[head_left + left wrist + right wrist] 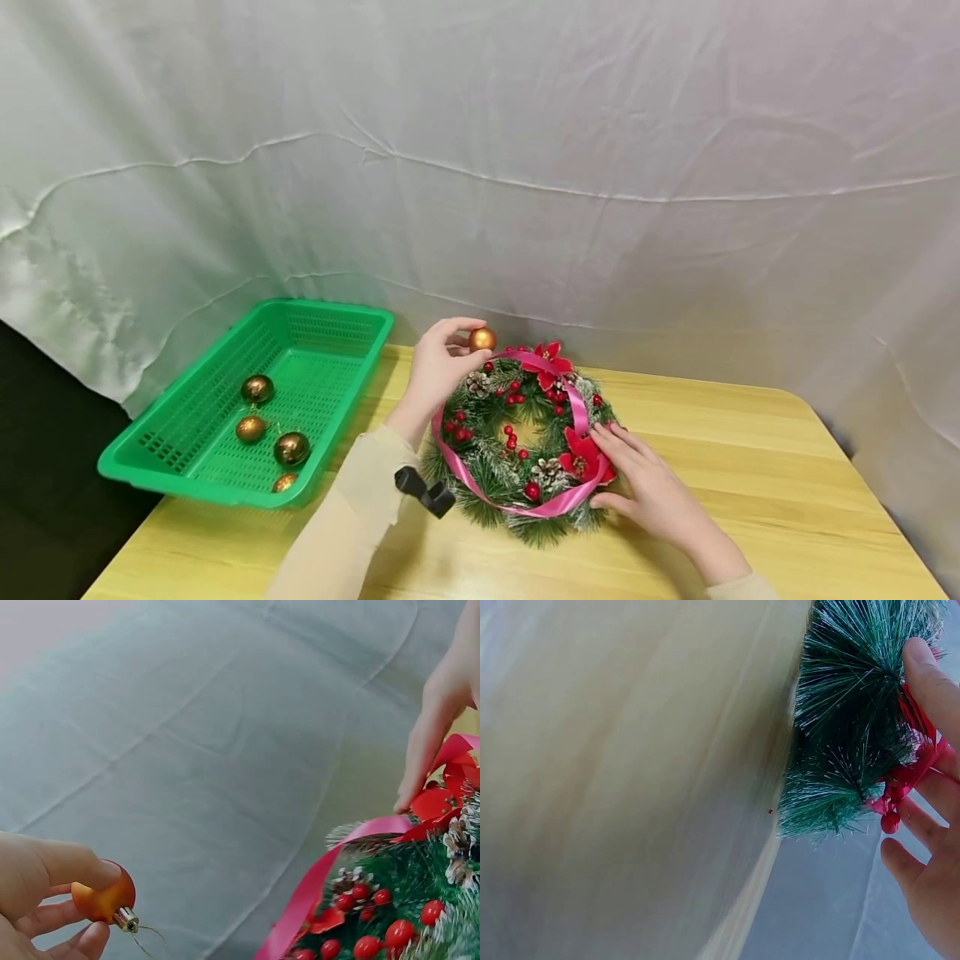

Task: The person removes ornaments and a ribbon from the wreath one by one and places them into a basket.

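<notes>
A gold bauble (482, 338) is pinched between the thumb and fingers of my left hand (442, 367), above the wreath's back left edge. In the left wrist view its metal cap and thin loop of string point down and to the right. The green wreath (487, 467) lies on the table, dressed with red flowers, red berries, frosted pine cones and a pink ribbon (457, 471). My right hand (660, 492) touches the wreath's right side with extended fingers, beside a red flower (583, 457). In the right wrist view its thumb lies against the green needles.
To the left stands a green plastic basket (345, 400) with several brown and gold baubles (291, 448) inside. A wooden table (750, 467) carries everything. Pale grey cloth (600, 167) hangs behind it. A black device (424, 492) sits at my left wrist.
</notes>
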The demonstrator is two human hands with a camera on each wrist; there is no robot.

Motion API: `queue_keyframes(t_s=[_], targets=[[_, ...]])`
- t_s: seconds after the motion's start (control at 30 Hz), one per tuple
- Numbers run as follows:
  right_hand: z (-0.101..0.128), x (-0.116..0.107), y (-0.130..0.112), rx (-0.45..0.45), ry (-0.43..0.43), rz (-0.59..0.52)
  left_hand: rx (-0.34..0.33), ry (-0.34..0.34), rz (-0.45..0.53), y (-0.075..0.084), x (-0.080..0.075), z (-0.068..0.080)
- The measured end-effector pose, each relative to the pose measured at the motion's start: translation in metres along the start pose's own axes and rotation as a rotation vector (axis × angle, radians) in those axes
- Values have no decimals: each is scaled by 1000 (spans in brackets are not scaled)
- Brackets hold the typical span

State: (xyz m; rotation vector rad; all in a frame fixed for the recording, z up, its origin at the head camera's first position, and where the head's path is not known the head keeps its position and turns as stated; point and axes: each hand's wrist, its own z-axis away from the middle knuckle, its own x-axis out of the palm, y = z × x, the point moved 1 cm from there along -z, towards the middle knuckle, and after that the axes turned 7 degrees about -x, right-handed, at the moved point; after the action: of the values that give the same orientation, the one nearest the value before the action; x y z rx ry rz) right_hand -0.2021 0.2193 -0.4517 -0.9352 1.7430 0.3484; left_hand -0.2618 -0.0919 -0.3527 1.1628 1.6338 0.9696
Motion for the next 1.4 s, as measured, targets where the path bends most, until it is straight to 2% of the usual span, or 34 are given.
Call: queue_keyframes(t_s=[0.17,0.37,0.47,0.53,0.7,0.77,1.1,1.23,1.4], targets=[[0,1,0,6,-2,7,7,22,12,1,-30,14],[0,2,1,-2,5,18,-53,49,-45,-9,-61,27],[0,3,1,-5,6,18,-88,54,-53,-15,-73,33],[0,3,1,-5,7,15,-104,58,-62,-9,-79,39],[1,3,1,-7,12,16,-123,80,-97,-13,-96,49],[1,2,1,-12,19,16,-128,89,-113,-25,-104,51],[0,1,2,-12,17,16,-211,98,-139,-39,-148,75],[0,1,2,-8,12,13,-243,134,-169,-41,-165,79],[0,1,1,-1,7,12,-231,212,-201,-42,-185,81]])
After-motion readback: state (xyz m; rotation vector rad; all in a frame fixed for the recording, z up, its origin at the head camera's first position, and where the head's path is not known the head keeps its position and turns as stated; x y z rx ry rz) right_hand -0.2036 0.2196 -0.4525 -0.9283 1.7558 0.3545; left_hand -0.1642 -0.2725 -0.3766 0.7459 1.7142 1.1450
